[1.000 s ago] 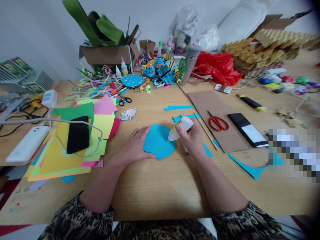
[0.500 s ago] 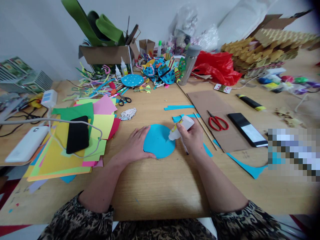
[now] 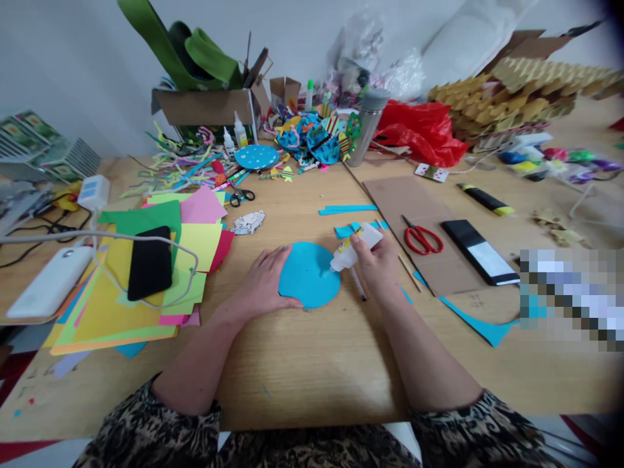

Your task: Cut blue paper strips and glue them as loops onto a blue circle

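Observation:
A blue paper circle point(image 3: 308, 278) lies flat on the wooden table point(image 3: 292, 370). My left hand point(image 3: 263, 281) rests at its left edge, thumb and fingers apart around the rim. My right hand point(image 3: 376, 260) is closed on a white glue bottle point(image 3: 358, 246), tilted so that its nozzle points down at the right part of the circle. A pen point(image 3: 358, 284) lies just under my right hand. Blue paper strips point(image 3: 348, 209) are behind the bottle, beyond the circle.
Red scissors point(image 3: 422, 238) lie on brown cardboard point(image 3: 400, 195) beside a black phone point(image 3: 480, 252). At left, coloured paper sheets point(image 3: 117, 260) carry another phone point(image 3: 150, 262) and a cable. Black scissors point(image 3: 242, 196), a metal flask point(image 3: 366, 127) and paper crafts point(image 3: 312, 140) stand farther back.
The glue bottle in my right hand has tilted lower and moved slightly right. My left hand stays at the circle's edge.

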Available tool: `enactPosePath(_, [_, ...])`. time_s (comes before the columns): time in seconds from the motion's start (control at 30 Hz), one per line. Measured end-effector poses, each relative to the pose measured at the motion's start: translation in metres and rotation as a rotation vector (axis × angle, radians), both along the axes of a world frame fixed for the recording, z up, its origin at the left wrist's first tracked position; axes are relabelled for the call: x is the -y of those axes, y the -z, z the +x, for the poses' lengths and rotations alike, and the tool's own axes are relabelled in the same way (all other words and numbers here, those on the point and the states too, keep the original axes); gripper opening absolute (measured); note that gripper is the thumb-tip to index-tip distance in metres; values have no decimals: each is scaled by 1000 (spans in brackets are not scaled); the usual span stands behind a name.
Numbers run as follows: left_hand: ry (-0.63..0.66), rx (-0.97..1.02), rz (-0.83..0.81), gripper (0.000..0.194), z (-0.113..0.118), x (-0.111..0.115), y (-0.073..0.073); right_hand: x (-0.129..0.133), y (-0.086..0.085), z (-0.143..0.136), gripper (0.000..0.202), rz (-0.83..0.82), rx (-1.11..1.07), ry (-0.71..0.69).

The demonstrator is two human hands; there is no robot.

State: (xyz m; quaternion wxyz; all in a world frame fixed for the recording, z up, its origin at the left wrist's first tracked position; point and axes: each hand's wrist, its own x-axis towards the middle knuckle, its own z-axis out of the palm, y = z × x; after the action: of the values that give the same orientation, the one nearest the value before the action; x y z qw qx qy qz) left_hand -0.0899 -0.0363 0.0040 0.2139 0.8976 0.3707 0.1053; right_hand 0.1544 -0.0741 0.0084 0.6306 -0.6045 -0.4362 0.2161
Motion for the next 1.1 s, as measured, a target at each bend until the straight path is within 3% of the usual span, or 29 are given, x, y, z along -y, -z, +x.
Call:
enactPosePath(0.13, [-2, -1, -15, 117, 1, 1, -2, 1, 5, -1, 32, -40, 106, 8])
enactPosePath(0.53, [1, -7, -20, 118, 1, 0, 0, 1, 5, -3, 32, -38, 83, 9])
enactPosePath(0.83, [2, -23, -14, 117, 1, 0, -1, -2, -3, 2, 34, -70, -428, -3])
enactPosePath(0.97, [-5, -24, -33, 116, 1, 0, -1, 9, 2, 17, 38, -70, -340, 114])
enactPosePath(1.1, [3, -24, -20, 116, 0, -1, 0, 21, 4, 22, 38, -35, -106, 285])
